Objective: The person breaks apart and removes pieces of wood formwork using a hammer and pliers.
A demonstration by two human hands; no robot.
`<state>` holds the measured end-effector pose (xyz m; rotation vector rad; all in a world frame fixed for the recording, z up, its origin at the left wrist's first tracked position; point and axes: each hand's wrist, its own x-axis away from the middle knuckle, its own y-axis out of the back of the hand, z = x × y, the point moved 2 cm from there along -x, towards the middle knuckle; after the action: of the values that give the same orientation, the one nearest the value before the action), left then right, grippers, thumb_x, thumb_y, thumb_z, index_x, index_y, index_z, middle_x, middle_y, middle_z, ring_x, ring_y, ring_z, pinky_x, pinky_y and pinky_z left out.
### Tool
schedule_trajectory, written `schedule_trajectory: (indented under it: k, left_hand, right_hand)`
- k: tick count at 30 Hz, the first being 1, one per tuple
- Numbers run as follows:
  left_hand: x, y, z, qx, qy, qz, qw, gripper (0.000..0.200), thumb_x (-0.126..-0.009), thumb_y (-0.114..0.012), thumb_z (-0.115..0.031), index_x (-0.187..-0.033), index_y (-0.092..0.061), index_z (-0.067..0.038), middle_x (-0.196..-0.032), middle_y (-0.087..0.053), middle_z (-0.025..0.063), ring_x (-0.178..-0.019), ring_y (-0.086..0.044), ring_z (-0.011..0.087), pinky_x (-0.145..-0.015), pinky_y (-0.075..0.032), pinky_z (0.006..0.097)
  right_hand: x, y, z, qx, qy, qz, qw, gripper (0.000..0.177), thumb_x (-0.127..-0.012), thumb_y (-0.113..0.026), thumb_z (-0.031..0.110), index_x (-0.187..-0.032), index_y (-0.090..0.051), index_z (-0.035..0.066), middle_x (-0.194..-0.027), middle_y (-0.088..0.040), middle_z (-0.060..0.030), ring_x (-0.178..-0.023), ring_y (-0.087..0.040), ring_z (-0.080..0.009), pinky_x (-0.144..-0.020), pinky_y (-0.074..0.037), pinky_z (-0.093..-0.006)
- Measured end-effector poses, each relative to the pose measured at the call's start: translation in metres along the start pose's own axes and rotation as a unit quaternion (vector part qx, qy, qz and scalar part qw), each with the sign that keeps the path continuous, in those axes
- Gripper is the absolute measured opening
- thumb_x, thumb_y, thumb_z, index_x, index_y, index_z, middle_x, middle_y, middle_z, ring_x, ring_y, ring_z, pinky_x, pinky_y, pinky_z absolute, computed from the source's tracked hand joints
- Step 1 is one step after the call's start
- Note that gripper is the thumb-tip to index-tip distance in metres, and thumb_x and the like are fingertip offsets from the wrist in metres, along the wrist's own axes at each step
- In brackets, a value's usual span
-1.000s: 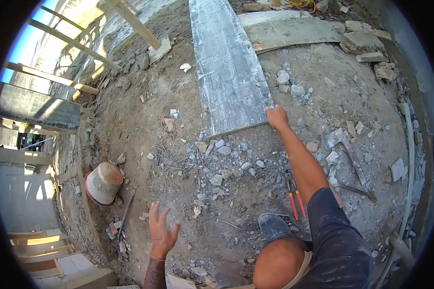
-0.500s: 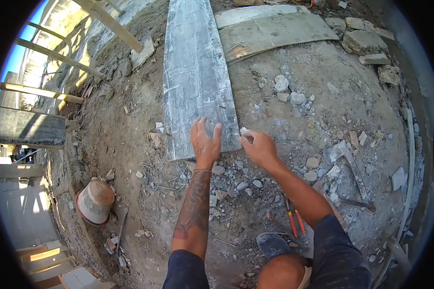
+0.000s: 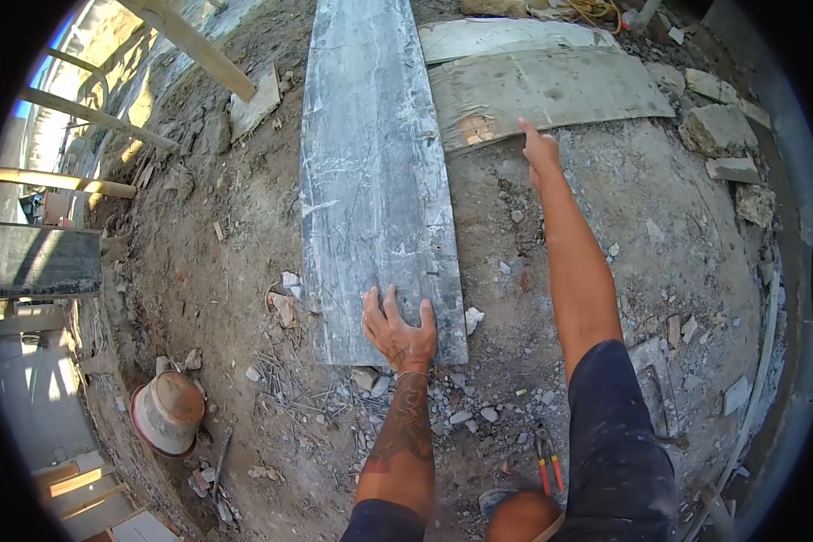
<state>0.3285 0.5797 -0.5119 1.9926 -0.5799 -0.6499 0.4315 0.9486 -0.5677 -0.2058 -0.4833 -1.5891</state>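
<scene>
Beneath my left hand lies a long grey board, scuffed with white marks. The hand presses on its near end with fingers spread. My right hand reaches far forward at the near edge of a shorter plywood sheet. One digit sticks out over that edge; the other fingers are mostly hidden, and I cannot make out whether the hand touches the sheet. A pale panel lies behind the plywood. Red-handled pliers rest on the ground near my knee.
A dirty bucket lies tipped on the left. Wooden poles slant in from the upper left. Concrete chunks line the right. A hammer-like metal tool is partly covered by my right sleeve. Rubble and sticks litter the ground.
My right hand has left the grey board's near corner and stretched forward to the plywood sheet. My left hand stays on the grey board. The view has tilted, so the scene sits lower.
</scene>
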Motion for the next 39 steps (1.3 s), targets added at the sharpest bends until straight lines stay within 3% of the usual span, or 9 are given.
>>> schedule_trajectory:
  k: [6, 7, 11, 12, 17, 22, 30, 35, 39]
  left_hand:
    - [-0.001, 0.0, -0.003, -0.013, 0.006, 0.02, 1.0, 0.057, -0.071, -0.065, -0.032, -0.118, -0.05, -0.004, -0.129, -0.04, 0.0181, -0.125, -0.032, 0.037, -0.102, -0.022, 0.0498]
    - [-0.001, -0.001, -0.002, -0.016, 0.007, 0.023, 1.0, 0.058, -0.071, -0.065, -0.032, -0.119, -0.049, -0.004, -0.128, -0.04, 0.0183, -0.125, -0.032, 0.0367, -0.102, -0.022, 0.0505]
    - [-0.002, -0.001, -0.003, -0.022, 0.009, 0.033, 0.999, 0.057, -0.07, -0.065, -0.032, -0.118, -0.049, -0.004, -0.128, -0.039, 0.0177, -0.126, -0.031, 0.0357, -0.102, -0.022, 0.0497]
    - [-0.003, 0.0, -0.003, -0.022, 0.005, 0.032, 0.999, 0.057, -0.07, -0.065, -0.032, -0.118, -0.049, -0.004, -0.128, -0.039, 0.0177, -0.126, -0.031, 0.0357, -0.102, -0.022, 0.0497]
    - [-0.002, 0.0, -0.005, -0.021, 0.012, 0.03, 0.999, 0.058, -0.07, -0.067, -0.03, -0.118, -0.05, -0.004, -0.128, -0.04, 0.0171, -0.126, -0.031, 0.0352, -0.102, -0.022, 0.049]
    - [0.0, 0.0, -0.003, -0.014, 0.021, 0.03, 0.999, 0.058, -0.07, -0.066, -0.032, -0.118, -0.05, -0.004, -0.128, -0.04, 0.017, -0.125, -0.031, 0.0353, -0.102, -0.022, 0.0491]
    - [-0.001, 0.002, -0.004, 0.001, 0.014, 0.012, 1.0, 0.057, -0.07, -0.067, -0.031, -0.118, -0.05, -0.005, -0.128, -0.04, 0.015, -0.126, -0.031, 0.0327, -0.103, -0.022, 0.0469]
    - [0.001, -0.008, 0.006, 0.028, 0.014, 0.009, 0.999, 0.058, -0.07, -0.066, -0.032, -0.12, -0.05, -0.007, -0.13, -0.038, 0.0142, -0.129, -0.027, 0.0299, -0.105, -0.018, 0.0465]
    - [-0.004, -0.004, 0.04, 0.16, -0.017, 0.125, 0.979, 0.047, -0.084, -0.053, -0.031, -0.122, -0.05, -0.004, -0.132, -0.04, 0.017, -0.129, -0.028, 0.0311, -0.107, -0.018, 0.0426]
  right_hand:
    - [-0.034, -0.016, -0.001, -0.231, -0.063, -0.001, 0.971, 0.05, -0.078, -0.068, 0.03, -0.115, -0.051, 0.001, -0.113, -0.054, -0.0114, -0.104, -0.051, -0.0245, -0.094, -0.037, -0.0384]
    - [-0.041, -0.015, -0.002, -0.224, -0.094, -0.017, 0.97, 0.044, -0.076, -0.07, 0.03, -0.11, -0.054, 0.007, -0.107, -0.057, -0.0066, -0.093, -0.054, -0.0205, -0.08, -0.045, -0.034]
    - [-0.036, -0.011, 0.014, -0.187, -0.141, -0.063, 0.97, 0.034, -0.072, -0.075, 0.028, -0.096, -0.059, 0.01, -0.09, -0.06, -0.0017, -0.071, -0.053, -0.0103, -0.047, -0.04, -0.0211]
    - [-0.026, -0.012, 0.02, -0.19, -0.14, -0.064, 0.97, 0.034, -0.072, -0.075, 0.028, -0.096, -0.059, 0.01, -0.09, -0.06, -0.0017, -0.071, -0.053, -0.0103, -0.047, -0.04, -0.0211]
    - [0.013, 0.001, 0.025, -0.205, 0.071, -0.13, 0.967, 0.028, -0.076, -0.071, 0.016, -0.093, -0.058, -0.002, -0.081, -0.06, -0.0073, -0.063, -0.052, -0.0128, -0.051, -0.04, -0.027]
    - [0.074, 0.031, -0.012, -0.281, 0.037, -0.231, 0.931, 0.029, -0.078, -0.07, 0.017, -0.093, -0.058, -0.005, -0.085, -0.061, -0.0084, -0.063, -0.053, -0.0127, -0.053, -0.041, -0.026]
    - [0.181, 0.204, -0.051, -0.229, 0.069, -0.372, 0.897, 0.041, -0.08, -0.068, 0.025, -0.106, -0.055, -0.004, -0.103, -0.059, -0.0092, -0.085, -0.056, -0.0164, -0.067, -0.043, -0.0282]
    - [0.242, 0.318, -0.031, -0.247, 0.171, -0.322, 0.898, 0.043, -0.083, -0.062, 0.018, -0.117, -0.05, -0.005, -0.114, -0.055, -0.0116, -0.095, -0.056, -0.0199, -0.08, -0.045, -0.0327]
    - [0.306, 0.374, -0.006, -0.203, 0.183, -0.292, 0.916, 0.044, -0.084, -0.06, 0.014, -0.121, -0.046, -0.007, -0.117, -0.053, -0.0135, -0.104, -0.051, -0.0199, -0.092, -0.039, -0.0329]
